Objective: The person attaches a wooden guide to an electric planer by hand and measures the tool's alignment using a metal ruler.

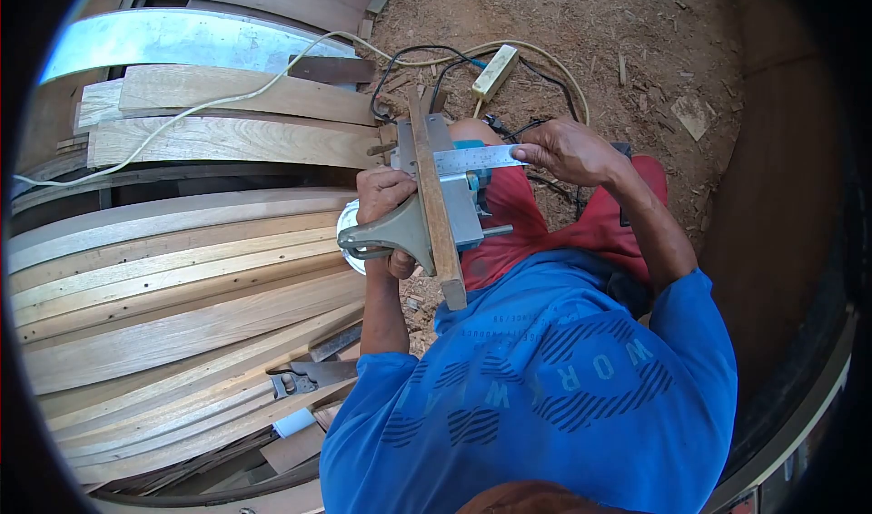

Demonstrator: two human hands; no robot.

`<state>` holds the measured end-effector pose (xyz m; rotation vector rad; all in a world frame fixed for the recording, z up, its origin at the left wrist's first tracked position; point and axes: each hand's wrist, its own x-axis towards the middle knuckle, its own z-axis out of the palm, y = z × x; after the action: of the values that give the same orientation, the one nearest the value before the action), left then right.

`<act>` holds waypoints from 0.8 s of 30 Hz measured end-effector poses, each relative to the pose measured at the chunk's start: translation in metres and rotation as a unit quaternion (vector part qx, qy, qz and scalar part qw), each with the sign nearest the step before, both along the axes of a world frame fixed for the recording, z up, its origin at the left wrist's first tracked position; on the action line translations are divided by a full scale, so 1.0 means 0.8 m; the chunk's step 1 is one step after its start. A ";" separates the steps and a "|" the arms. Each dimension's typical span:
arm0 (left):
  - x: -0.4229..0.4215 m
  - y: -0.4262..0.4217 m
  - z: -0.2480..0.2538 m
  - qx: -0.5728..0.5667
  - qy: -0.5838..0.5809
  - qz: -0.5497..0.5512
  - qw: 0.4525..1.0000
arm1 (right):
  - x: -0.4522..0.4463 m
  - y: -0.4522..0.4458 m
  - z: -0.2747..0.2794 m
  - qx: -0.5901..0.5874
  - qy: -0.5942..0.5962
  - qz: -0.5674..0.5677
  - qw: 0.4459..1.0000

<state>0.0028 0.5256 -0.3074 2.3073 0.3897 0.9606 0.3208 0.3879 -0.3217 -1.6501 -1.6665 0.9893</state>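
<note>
My right hand pinches the end of a steel ruler, thumb on top. The ruler's other end meets a narrow wooden strip. This strip lies across the flat metal base plate of a blue power tool, which rests base-up near my lap; its exact kind is unclear. My left hand is closed around the tool's left side, by a grey curved part with a loop. Some left fingers are hidden under that part.
Long boards lie stacked at the left, with a handsaw on them. A pale cable crosses the boards to a power strip on ground covered in wood shavings. A white round container stands behind my left hand.
</note>
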 end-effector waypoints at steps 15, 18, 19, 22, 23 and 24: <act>0.009 0.018 -0.003 0.009 -0.025 -0.038 0.999 | 0.004 -0.007 0.024 -0.014 0.020 -0.017 1.000; 0.003 0.045 -0.019 0.047 -0.013 -0.058 0.997 | 0.000 -0.026 0.027 0.015 0.169 -0.046 0.984; -0.005 0.043 -0.026 0.034 0.002 -0.047 0.998 | -0.004 -0.033 0.029 0.016 0.236 -0.054 0.970; 0.011 -0.008 0.023 -0.060 0.016 0.029 0.998 | -0.038 -0.049 0.023 0.084 0.258 -0.039 0.962; 0.015 -0.009 0.027 -0.061 0.017 0.029 0.998 | -0.049 -0.051 0.022 0.125 0.233 -0.019 0.964; 0.017 -0.010 0.029 -0.061 0.018 0.030 0.998 | -0.063 -0.048 0.045 0.182 0.203 -0.023 0.962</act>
<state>0.0165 0.5173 -0.2843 2.2147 0.5201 0.9001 0.2705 0.3491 -0.2861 -1.1505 -1.4214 0.8650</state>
